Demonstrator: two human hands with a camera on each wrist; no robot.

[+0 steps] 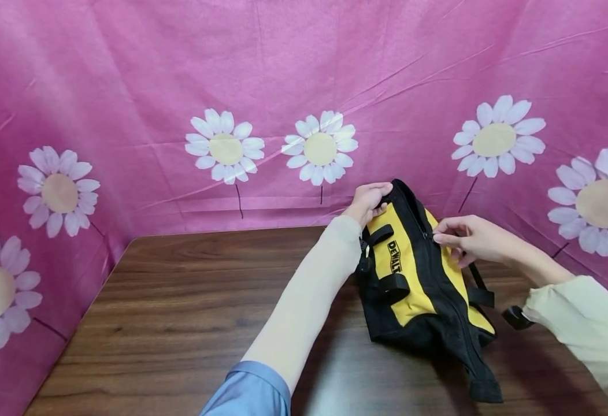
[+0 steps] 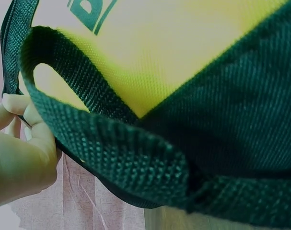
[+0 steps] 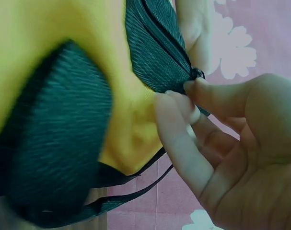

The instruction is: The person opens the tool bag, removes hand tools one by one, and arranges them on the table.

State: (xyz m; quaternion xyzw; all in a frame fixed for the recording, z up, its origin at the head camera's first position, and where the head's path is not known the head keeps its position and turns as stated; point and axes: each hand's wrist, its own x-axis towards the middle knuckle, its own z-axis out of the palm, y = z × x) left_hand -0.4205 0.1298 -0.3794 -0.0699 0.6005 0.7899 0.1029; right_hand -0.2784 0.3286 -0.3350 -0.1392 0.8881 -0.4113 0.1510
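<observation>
A yellow and black DEWALT tool bag (image 1: 403, 306) is held tilted over the wooden table, its far end raised. My left hand (image 1: 369, 202) grips the bag's far end by the black edge; in the left wrist view a strap loop (image 2: 121, 148) passes in front of the bag's fabric. With thumb and fingertips, my right hand (image 1: 473, 237) pinches the zipper pull (image 3: 198, 73) on the black top strip. Between that pull and the far end the zipper gapes; toward the near end it runs closed to a black tab (image 1: 486, 390).
The brown wooden table (image 1: 179, 300) stretches out left of the bag. Behind it hangs a pink cloth (image 1: 283, 58) printed with white daisies. Black straps hang at the bag's sides, and a black wrist device (image 1: 517, 318) sits by the right sleeve.
</observation>
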